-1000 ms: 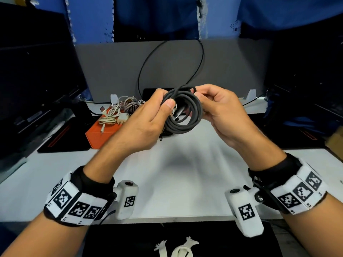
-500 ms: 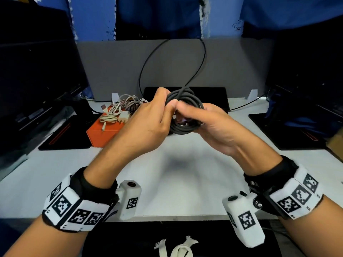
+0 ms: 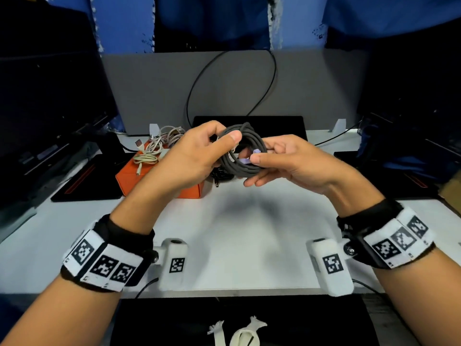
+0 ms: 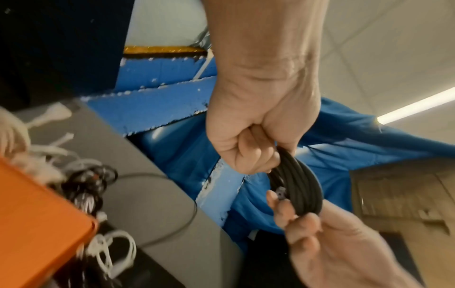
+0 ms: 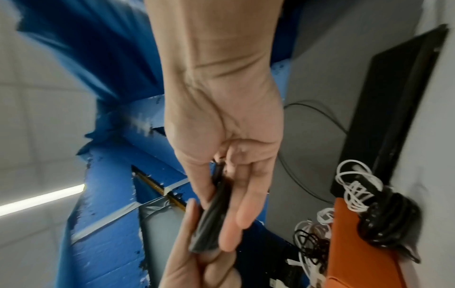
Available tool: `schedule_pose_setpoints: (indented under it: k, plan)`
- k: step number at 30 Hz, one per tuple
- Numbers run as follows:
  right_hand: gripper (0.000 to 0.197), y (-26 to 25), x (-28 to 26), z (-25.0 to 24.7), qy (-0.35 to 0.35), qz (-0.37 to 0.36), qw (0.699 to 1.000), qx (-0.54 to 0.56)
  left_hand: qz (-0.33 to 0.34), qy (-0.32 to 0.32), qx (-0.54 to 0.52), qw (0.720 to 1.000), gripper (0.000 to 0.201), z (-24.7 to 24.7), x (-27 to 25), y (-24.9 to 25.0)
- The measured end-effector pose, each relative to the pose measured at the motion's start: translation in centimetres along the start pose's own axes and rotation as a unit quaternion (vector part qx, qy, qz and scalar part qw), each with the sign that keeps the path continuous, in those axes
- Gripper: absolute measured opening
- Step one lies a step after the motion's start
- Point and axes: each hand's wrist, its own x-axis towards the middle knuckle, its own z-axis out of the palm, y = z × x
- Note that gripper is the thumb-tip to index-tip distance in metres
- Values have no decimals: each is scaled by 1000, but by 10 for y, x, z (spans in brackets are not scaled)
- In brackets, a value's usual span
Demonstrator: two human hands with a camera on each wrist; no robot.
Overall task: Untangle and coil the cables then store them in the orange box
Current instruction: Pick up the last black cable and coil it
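The grey cable coil hangs in the air between my two hands, above the white surface and just right of the orange box; it is wound into several neat loops, and a small lilac tie shows at its near right side. My left hand is clamped on the coil's left edge, thumb over the front and fingers curled behind; the left wrist view shows the loops bunched in that fist. My right hand pinches at the tie and the right edge between thumb and forefinger, while its other fingers lie straight under the loops, as the right wrist view shows.

I judge the risk is the coil springing loose; the tie does not look fastened, so if my right pinch slips before it is closed, the loops could fan out and I would be winding again; the left grip alone holds only one side. A free plug end, which I cannot place clearly, could also snag.

On the box lies a pale cable bundle, with darker cables beside it; dropping the coil there carelessly could tangle it with them. A thin black wire arcs up the grey panel behind.
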Motion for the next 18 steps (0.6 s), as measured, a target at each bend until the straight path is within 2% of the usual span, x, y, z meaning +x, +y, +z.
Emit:
schedule_pose_setpoints:
  k: [5, 8, 10, 12, 15, 18]
  plan:
    - [30, 15, 8, -4, 16, 19, 994, 102, -84, -98, -144, 981, 29, -7, 3, -12]
    - [33, 24, 13, -8, 39, 36, 986, 156, -105, -118, -179, 971, 23, -8, 5, -21]
    - [29, 31, 18, -13, 46, 53, 986, 149, -98, -103, -121, 983, 24, -5, 8, -29]
    - [22, 40, 28, -24, 62, 78, 990, 104, -88, -88, 17, 992, 30, -5, 12, -40]
    - [19, 57, 50, -53, 101, 148, 983, 42, -110, -80, 175, 975, 29, -13, 15, -57]
    - [17, 82, 71, -87, 104, 251, 961, -45, -149, -147, 228, 951, 38, -19, 17, -62]
